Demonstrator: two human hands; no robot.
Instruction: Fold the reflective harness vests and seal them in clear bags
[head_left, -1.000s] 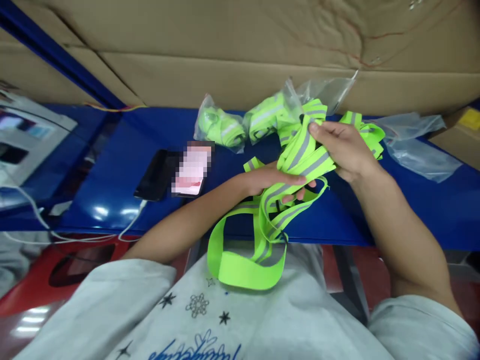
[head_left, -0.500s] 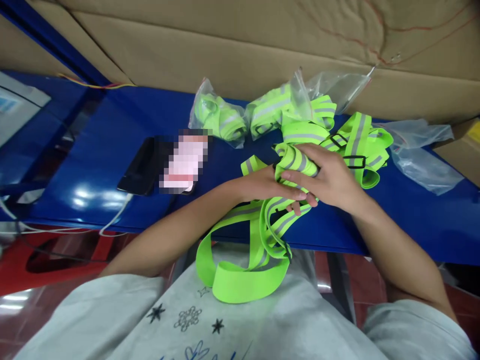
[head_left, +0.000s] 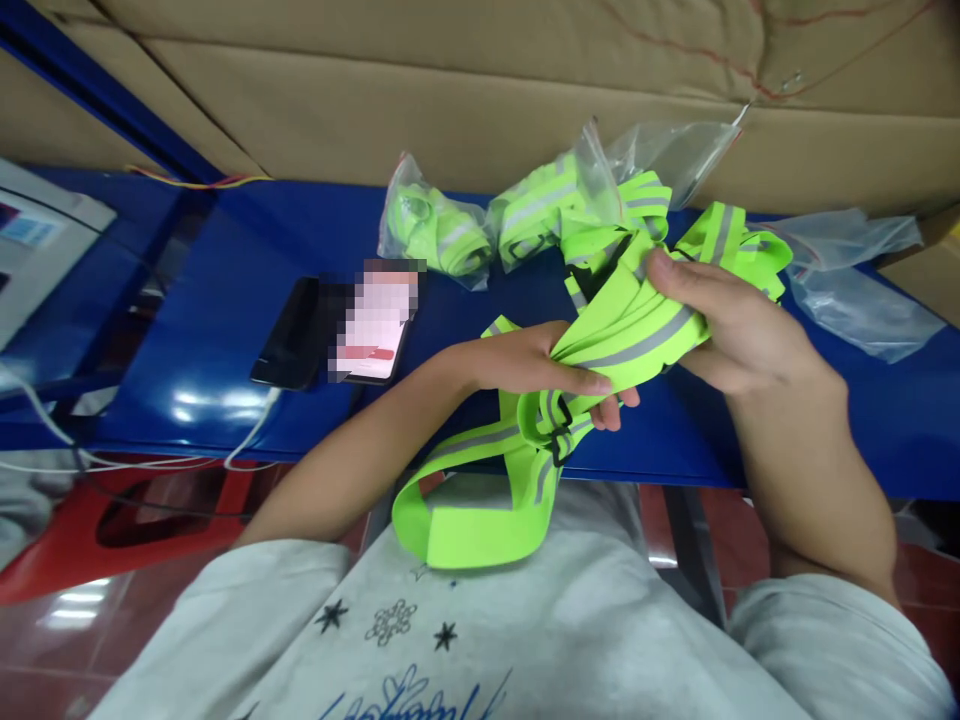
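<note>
- Presently, in the head view, I see the left hand [head_left: 534, 360] and right hand [head_left: 754, 325], both right of the lit phone [head_left: 379, 325], fingers [head_left: 609, 412] gripping layered reflective straps [head_left: 634, 335].
- A loose loop [head_left: 487, 538] hangs right of that phone, past the surface [head_left: 202, 320] edge.
- I judge this as gathering layers; the next move calls for firm fingers and aligned edges.

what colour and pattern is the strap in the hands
The strap is neon yellow-green, striped grey lengthwise; best seen in the head view.
</note>
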